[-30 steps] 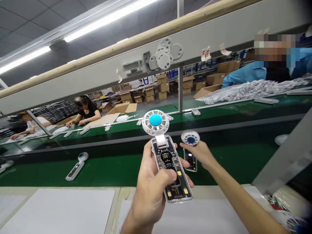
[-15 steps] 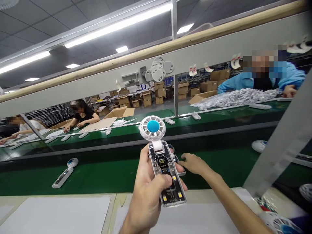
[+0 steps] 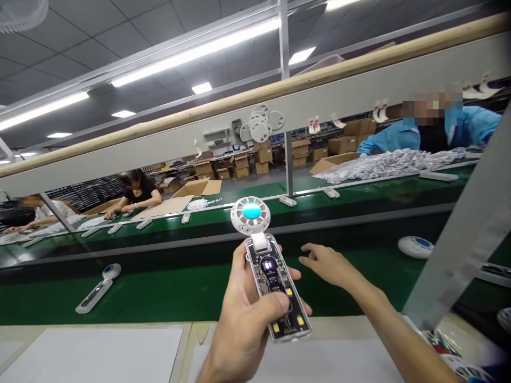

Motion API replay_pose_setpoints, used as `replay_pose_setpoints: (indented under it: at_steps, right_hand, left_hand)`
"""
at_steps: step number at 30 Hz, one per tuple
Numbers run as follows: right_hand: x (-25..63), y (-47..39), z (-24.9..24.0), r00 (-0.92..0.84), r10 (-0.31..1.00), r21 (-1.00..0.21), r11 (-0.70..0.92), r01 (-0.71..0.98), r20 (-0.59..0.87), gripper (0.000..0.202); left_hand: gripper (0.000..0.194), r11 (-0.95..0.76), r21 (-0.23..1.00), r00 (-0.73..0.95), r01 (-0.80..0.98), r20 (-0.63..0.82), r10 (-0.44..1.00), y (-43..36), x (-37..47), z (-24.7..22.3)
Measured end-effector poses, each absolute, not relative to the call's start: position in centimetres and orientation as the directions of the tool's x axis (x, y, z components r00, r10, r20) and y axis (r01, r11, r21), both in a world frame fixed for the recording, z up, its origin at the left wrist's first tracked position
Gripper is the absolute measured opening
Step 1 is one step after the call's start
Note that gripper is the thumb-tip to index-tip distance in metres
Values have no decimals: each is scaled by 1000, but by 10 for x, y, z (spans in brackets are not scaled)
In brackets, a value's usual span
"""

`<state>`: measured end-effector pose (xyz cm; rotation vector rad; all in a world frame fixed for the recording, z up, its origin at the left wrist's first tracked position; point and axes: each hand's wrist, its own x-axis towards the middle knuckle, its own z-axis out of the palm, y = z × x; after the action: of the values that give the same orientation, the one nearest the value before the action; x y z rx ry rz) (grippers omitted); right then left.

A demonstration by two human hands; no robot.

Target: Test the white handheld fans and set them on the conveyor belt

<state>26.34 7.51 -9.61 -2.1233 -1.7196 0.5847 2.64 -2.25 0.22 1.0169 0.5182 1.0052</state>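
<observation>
In the head view my left hand (image 3: 249, 314) is wrapped round a handheld fan (image 3: 277, 287) with a clear-cased handle. The thumb presses on the circuit board's face, where a small display is lit. The fan's round white head (image 3: 250, 215), with a bright blue hub, points up and away from me. To its right, my right hand (image 3: 325, 263) hovers over the green belt, fingers slightly apart and holding nothing. Another fan (image 3: 98, 290) lies on the belt at left. At right lies a further white fan head (image 3: 415, 247), partly behind a metal post.
White sheets (image 3: 96, 354) cover the near bench. A slanted metal post (image 3: 459, 213) stands at right. Across the green conveyor (image 3: 179, 290), people sit by piles of small white parts (image 3: 391, 164) and cardboard boxes. A beam (image 3: 159, 141) crosses above.
My right hand has come away from another fan, which no longer shows beside it. The held fan's display has changed and its hub looks brighter. Fans on the near belt shifted left.
</observation>
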Motion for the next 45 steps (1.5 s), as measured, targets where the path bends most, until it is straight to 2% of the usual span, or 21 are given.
replay_pose_setpoints:
  at_steps: [4,10,24,31,34,36,38,43,45]
  right_hand:
    - [267,73,-91,195,977,-516,-211,830,-86,43]
    - [267,71,-91,179,980,-524,-196,829,-84,43]
    - [269,68,-86,158,986,-526,-166,834,-61,47]
    - [263,58,-73,141,989,-569,-88,817,49,43]
    - [255,47,-59,95,982,-705,50,707,164,41]
    - [248,36,-48,29,977,-826,161,541,209,46]
    - [241,24,-35,-40,970,-895,238,378,241,50]
    - [229,-8,-9,-99,945,-906,327,268,312,47]
    - [224,-19,-3,-186,930,-920,349,180,316,51]
  left_hand:
    - [70,169,875,478,-454,79,875,-25,27,4]
    - [59,160,864,478,-477,103,872,-23,28,2]
    - [57,173,858,586,-483,170,792,-20,27,-4]
    - [62,195,870,603,-453,137,786,-20,28,-5]
    - [64,200,881,613,-429,122,780,-20,29,-6]
    - [65,200,888,619,-415,114,777,-20,29,-6]
    - [65,193,897,615,-398,105,782,-21,30,-7]
    - [68,182,909,632,-376,108,767,-22,31,-8]
    - [69,174,918,643,-356,105,759,-23,31,-8]
